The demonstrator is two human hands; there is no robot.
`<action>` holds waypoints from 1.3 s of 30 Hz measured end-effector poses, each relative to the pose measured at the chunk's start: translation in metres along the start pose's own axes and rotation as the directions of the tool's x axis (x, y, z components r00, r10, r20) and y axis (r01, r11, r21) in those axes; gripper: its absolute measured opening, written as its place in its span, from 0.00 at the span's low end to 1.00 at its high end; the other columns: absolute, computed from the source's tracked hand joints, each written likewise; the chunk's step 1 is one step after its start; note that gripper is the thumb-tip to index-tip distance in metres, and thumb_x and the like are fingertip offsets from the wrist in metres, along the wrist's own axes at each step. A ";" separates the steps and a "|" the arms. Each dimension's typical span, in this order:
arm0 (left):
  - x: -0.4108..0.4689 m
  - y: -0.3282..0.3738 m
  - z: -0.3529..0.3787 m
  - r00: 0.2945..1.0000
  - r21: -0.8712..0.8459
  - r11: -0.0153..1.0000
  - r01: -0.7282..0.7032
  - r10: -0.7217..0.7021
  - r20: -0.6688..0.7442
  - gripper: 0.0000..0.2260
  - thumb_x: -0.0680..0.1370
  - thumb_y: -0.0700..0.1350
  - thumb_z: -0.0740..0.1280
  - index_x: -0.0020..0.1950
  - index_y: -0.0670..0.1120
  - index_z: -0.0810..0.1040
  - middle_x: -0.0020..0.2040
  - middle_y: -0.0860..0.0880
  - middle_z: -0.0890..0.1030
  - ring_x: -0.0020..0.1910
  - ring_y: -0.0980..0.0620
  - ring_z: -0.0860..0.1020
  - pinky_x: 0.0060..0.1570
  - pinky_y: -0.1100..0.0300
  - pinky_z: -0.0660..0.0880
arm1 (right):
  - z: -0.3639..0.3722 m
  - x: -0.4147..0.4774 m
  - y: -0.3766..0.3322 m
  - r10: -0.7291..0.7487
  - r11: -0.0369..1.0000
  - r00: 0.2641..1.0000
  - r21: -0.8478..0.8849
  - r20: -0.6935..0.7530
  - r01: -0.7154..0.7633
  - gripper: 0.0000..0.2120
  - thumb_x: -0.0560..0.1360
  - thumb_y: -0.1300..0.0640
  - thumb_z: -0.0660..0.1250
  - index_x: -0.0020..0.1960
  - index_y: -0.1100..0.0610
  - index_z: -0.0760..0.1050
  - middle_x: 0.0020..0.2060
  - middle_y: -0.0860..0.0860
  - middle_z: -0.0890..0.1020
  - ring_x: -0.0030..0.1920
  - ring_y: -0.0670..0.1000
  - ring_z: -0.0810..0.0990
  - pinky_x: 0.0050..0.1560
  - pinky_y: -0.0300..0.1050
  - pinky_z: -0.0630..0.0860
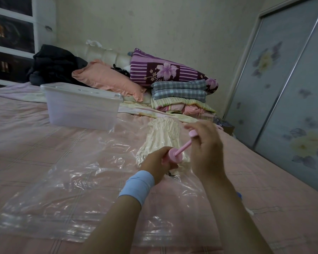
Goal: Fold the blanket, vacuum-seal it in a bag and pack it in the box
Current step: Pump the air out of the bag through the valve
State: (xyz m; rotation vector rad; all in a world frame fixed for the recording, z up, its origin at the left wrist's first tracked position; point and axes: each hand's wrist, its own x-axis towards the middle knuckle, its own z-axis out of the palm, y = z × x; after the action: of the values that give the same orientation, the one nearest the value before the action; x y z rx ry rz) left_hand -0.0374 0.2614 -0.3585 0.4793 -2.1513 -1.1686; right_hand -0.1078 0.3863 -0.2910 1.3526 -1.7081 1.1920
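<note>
A clear plastic vacuum bag (66, 195) lies flat on the pink bed. Inside its far end sits a cream blanket (162, 132), squeezed into wrinkles. A pink hand pump (174, 156) stands on the bag above the blanket's near end. My left hand (158, 162), with a light blue wristband, grips the pump's barrel. My right hand (206, 143) holds the pump's handle, with the pink rod drawn out between the two hands. A clear plastic box (81, 109) with its lid on stands further back on the left.
Folded bedding (180, 94) is stacked behind the blanket, with a purple floral quilt (165, 70) and a pink pillow (108, 79) at the headboard. Dark clothes (55, 65) are heaped at the back left. A sliding wardrobe (286, 88) stands close along the bed's right side.
</note>
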 end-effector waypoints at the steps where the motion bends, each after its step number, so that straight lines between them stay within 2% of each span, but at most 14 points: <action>1: -0.001 0.000 0.001 1.000 -0.005 1.000 0.001 -0.001 -0.002 0.17 0.71 0.44 0.74 0.57 0.57 0.78 0.44 0.58 0.81 0.39 0.60 0.76 0.35 0.73 0.67 | 0.010 -0.012 0.006 0.054 0.999 0.993 -0.009 0.104 -0.054 0.16 0.80 0.56 0.54 0.58 0.56 0.79 0.54 0.49 0.77 0.55 0.50 0.77 0.55 0.48 0.79; 3: -0.003 0.000 0.006 1.000 -0.030 1.000 -0.009 0.009 -0.001 0.14 0.72 0.43 0.72 0.56 0.55 0.79 0.42 0.57 0.81 0.39 0.59 0.77 0.35 0.74 0.68 | 0.023 -0.034 0.019 0.130 0.992 0.949 -0.044 0.289 -0.122 0.16 0.78 0.57 0.56 0.58 0.54 0.80 0.54 0.48 0.77 0.55 0.50 0.76 0.55 0.53 0.78; 6: -0.007 0.003 0.009 1.000 -0.053 0.998 -0.017 0.017 -0.004 0.14 0.73 0.41 0.72 0.56 0.54 0.79 0.41 0.57 0.81 0.39 0.61 0.77 0.35 0.74 0.70 | 0.019 -0.032 0.025 0.122 0.993 0.928 -0.043 0.351 -0.114 0.13 0.78 0.62 0.60 0.57 0.54 0.80 0.54 0.47 0.79 0.55 0.51 0.77 0.55 0.55 0.77; 11: -0.003 -0.001 -0.001 1.000 -0.070 0.998 -0.001 0.001 -0.001 0.19 0.71 0.41 0.74 0.59 0.57 0.78 0.47 0.56 0.82 0.40 0.63 0.76 0.35 0.76 0.69 | -0.016 0.007 -0.004 -0.075 0.997 0.995 0.010 0.073 0.074 0.12 0.81 0.62 0.59 0.55 0.57 0.80 0.50 0.51 0.81 0.52 0.51 0.79 0.52 0.46 0.79; 15: 0.000 -0.006 0.002 1.000 -0.076 0.997 0.011 -0.012 -0.005 0.20 0.70 0.43 0.75 0.57 0.62 0.78 0.48 0.57 0.82 0.42 0.58 0.79 0.39 0.70 0.71 | -0.014 0.009 -0.007 -0.120 0.993 0.981 -0.041 -0.154 0.115 0.12 0.82 0.63 0.58 0.56 0.62 0.80 0.51 0.54 0.80 0.53 0.51 0.78 0.54 0.41 0.77; 18: -0.001 -0.006 0.006 1.000 -0.125 0.992 0.017 -0.018 -0.005 0.18 0.71 0.40 0.74 0.56 0.57 0.80 0.43 0.55 0.82 0.38 0.60 0.79 0.35 0.70 0.73 | 0.014 -0.018 0.009 0.030 0.998 0.996 -0.049 0.078 -0.026 0.16 0.80 0.58 0.55 0.61 0.57 0.79 0.54 0.51 0.79 0.56 0.51 0.77 0.55 0.49 0.79; 20: -0.004 -0.003 0.009 1.000 -0.121 0.993 -0.013 0.012 -0.007 0.14 0.72 0.41 0.72 0.54 0.56 0.80 0.41 0.55 0.82 0.36 0.63 0.77 0.34 0.74 0.70 | 0.026 -0.039 0.021 0.114 0.992 0.959 -0.089 0.261 -0.094 0.16 0.79 0.58 0.57 0.61 0.54 0.79 0.55 0.49 0.78 0.57 0.51 0.76 0.54 0.50 0.78; 23: -0.006 -0.002 0.011 1.000 -0.114 0.993 -0.023 0.021 -0.019 0.13 0.72 0.42 0.72 0.50 0.60 0.78 0.40 0.57 0.81 0.36 0.63 0.77 0.35 0.74 0.69 | 0.022 -0.036 0.025 0.133 0.988 0.931 -0.125 0.340 -0.095 0.11 0.80 0.59 0.59 0.57 0.54 0.79 0.52 0.49 0.78 0.54 0.52 0.76 0.51 0.50 0.77; 26: -0.006 -0.003 0.007 1.000 -0.132 0.991 -0.002 -0.002 -0.031 0.18 0.71 0.41 0.75 0.54 0.61 0.78 0.41 0.58 0.81 0.35 0.63 0.76 0.33 0.72 0.69 | -0.001 -0.008 0.008 0.009 0.995 0.973 -0.101 0.229 0.015 0.12 0.80 0.54 0.57 0.53 0.55 0.78 0.46 0.49 0.76 0.46 0.50 0.76 0.44 0.49 0.78; 28: -0.005 -0.004 0.002 0.999 -0.108 0.994 -0.013 0.009 -0.038 0.20 0.70 0.43 0.75 0.57 0.62 0.78 0.44 0.59 0.81 0.37 0.64 0.76 0.34 0.71 0.70 | -0.022 0.011 -0.006 -0.097 0.992 0.992 -0.067 0.084 0.103 0.15 0.81 0.52 0.56 0.53 0.58 0.79 0.47 0.51 0.76 0.42 0.48 0.76 0.41 0.42 0.79; 30: -0.005 -0.005 0.001 0.999 -0.093 0.995 -0.026 0.023 -0.036 0.19 0.71 0.44 0.75 0.56 0.62 0.77 0.46 0.59 0.81 0.37 0.64 0.76 0.36 0.69 0.71 | -0.036 0.021 -0.019 -0.179 0.982 0.981 -0.068 -0.070 0.175 0.14 0.82 0.55 0.58 0.53 0.61 0.80 0.48 0.53 0.76 0.43 0.48 0.75 0.42 0.36 0.76; 33: -0.004 -0.007 0.005 0.999 -0.113 0.994 -0.017 0.013 -0.034 0.20 0.70 0.43 0.75 0.52 0.66 0.76 0.45 0.59 0.81 0.36 0.60 0.76 0.35 0.66 0.71 | -0.025 0.019 -0.014 -0.159 0.985 0.966 -0.104 -0.203 0.140 0.14 0.82 0.58 0.58 0.52 0.62 0.80 0.48 0.55 0.78 0.46 0.50 0.76 0.45 0.38 0.76; 36: -0.004 -0.007 0.010 0.999 -0.127 0.992 -0.011 0.007 -0.038 0.20 0.69 0.42 0.75 0.50 0.66 0.77 0.42 0.58 0.81 0.36 0.57 0.76 0.34 0.66 0.71 | 0.008 -0.011 0.007 0.031 0.994 0.999 -0.101 0.017 -0.029 0.14 0.80 0.56 0.56 0.54 0.55 0.80 0.51 0.50 0.77 0.49 0.50 0.76 0.44 0.47 0.79; 39: -0.006 -0.005 0.012 1.000 -0.107 0.994 -0.020 0.019 -0.016 0.15 0.71 0.41 0.73 0.50 0.59 0.78 0.40 0.57 0.81 0.37 0.57 0.77 0.37 0.69 0.71 | 0.026 -0.038 0.024 0.169 0.983 0.942 -0.122 0.289 -0.139 0.13 0.79 0.57 0.58 0.57 0.53 0.80 0.53 0.49 0.76 0.54 0.51 0.76 0.51 0.52 0.79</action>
State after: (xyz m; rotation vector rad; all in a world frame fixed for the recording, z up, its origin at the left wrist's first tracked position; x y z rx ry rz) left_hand -0.0413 0.2701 -0.3696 0.4169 -2.0640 -1.2587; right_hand -0.1199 0.3776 -0.3410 1.4141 -2.0923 1.0065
